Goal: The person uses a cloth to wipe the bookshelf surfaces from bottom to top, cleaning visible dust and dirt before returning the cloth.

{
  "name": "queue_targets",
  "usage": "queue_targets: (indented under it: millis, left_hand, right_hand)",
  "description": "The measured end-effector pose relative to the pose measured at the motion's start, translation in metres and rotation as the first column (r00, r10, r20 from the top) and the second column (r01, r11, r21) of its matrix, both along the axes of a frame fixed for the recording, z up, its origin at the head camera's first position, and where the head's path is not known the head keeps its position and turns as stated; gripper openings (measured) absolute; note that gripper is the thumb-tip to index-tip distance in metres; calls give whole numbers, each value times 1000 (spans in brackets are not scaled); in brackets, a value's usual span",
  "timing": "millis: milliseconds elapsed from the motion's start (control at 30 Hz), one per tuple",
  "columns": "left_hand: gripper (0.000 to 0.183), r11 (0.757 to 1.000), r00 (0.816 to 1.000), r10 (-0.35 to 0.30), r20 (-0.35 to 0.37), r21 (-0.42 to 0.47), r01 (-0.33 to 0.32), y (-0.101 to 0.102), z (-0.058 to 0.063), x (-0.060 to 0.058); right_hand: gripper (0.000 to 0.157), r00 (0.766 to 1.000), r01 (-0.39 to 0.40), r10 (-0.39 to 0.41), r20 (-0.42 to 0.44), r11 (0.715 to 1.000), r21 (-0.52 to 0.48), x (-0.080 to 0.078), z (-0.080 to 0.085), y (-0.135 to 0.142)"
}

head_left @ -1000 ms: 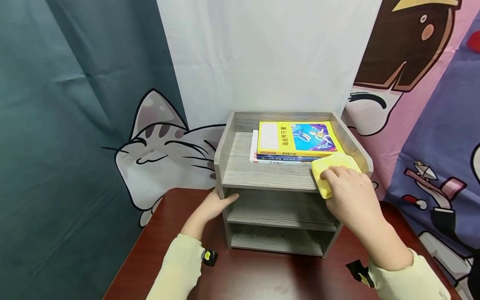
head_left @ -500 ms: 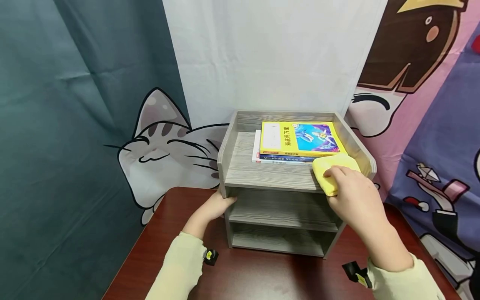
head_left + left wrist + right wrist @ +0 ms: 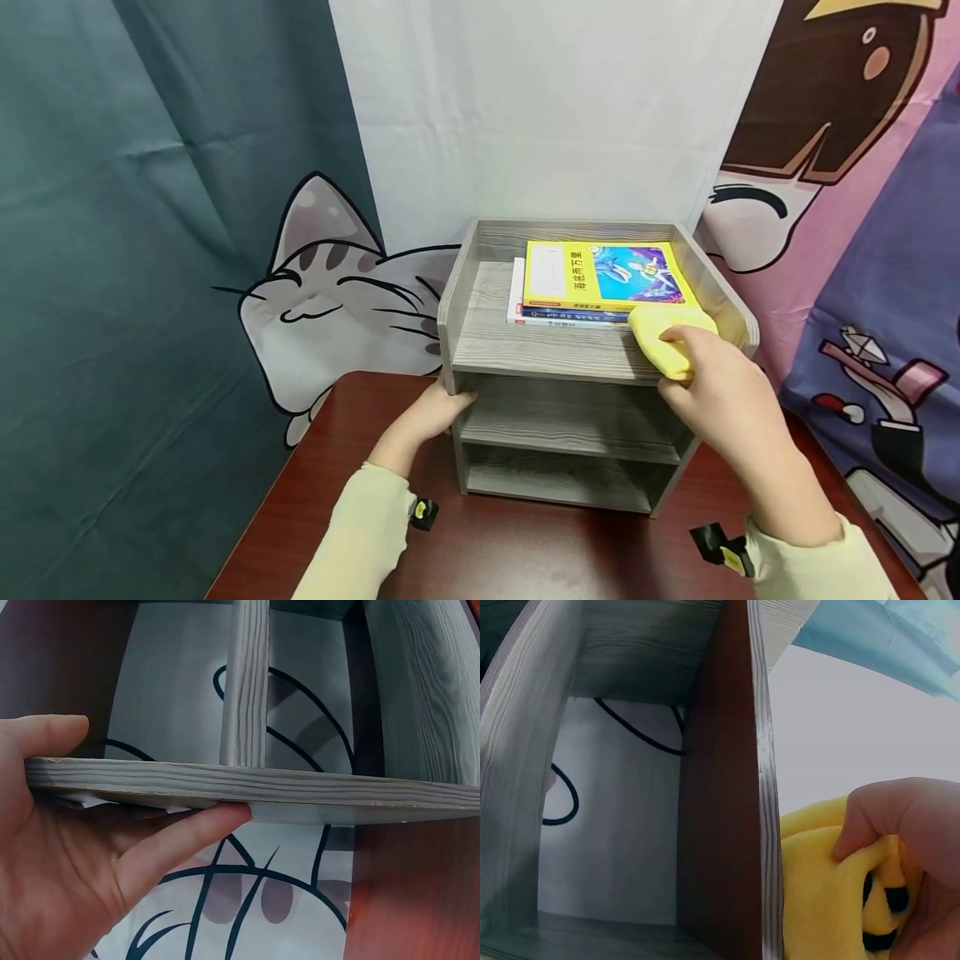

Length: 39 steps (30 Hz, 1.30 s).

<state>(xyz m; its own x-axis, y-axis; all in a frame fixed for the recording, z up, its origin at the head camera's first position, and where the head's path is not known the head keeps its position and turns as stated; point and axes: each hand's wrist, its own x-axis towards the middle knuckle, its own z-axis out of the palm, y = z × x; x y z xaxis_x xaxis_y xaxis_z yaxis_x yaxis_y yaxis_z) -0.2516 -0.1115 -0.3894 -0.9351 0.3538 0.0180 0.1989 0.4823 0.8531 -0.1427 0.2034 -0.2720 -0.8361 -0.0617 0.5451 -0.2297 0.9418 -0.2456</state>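
A grey wood-grain desktop shelf point(image 3: 551, 357) stands on a dark red table. My left hand point(image 3: 429, 414) grips its left side panel, thumb on the inner face and fingers along the outer one, as the left wrist view shows with the panel edge point(image 3: 315, 787) between them. In my right hand point(image 3: 729, 398) is a folded yellow cloth point(image 3: 660, 332), pinched between thumb and fingers at the right front of the top board. In the right wrist view the cloth point(image 3: 814, 881) shows black marks and sits beside the shelf's side panel. The cloth's underside is hidden.
A yellow-covered book point(image 3: 585, 279) lies on top of a blue and a white book on the upper board, just behind the cloth. Raised walls edge this board at the back and sides. The table point(image 3: 525, 542) extends in front; a printed curtain point(image 3: 562, 108) hangs behind.
The right hand and cloth have shifted slightly back and left relative to the shelf, and the cloth looks more bunched. The left hand keeps its hold. The head view has shifted slightly.
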Motion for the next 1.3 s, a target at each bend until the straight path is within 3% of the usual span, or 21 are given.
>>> queue_targets:
  millis: [233, 667, 1300]
  left_hand:
    - [70, 1000, 1000, 0, -5, 12, 0, 1, -1, -1]
    - [69, 1000, 1000, 17, -12, -3, -17, 1, -2, -2]
    - [68, 1000, 1000, 6, -16, 6, -6, 1, -2, -2]
  right_hand:
    - [48, 1000, 28, -29, -7, 998, -51, 0, -1, 3]
    - [48, 999, 26, -27, -24, 999, -22, -3, -5, -6]
    - [45, 997, -25, 25, -66, 1000, -4, -12, -8, -49]
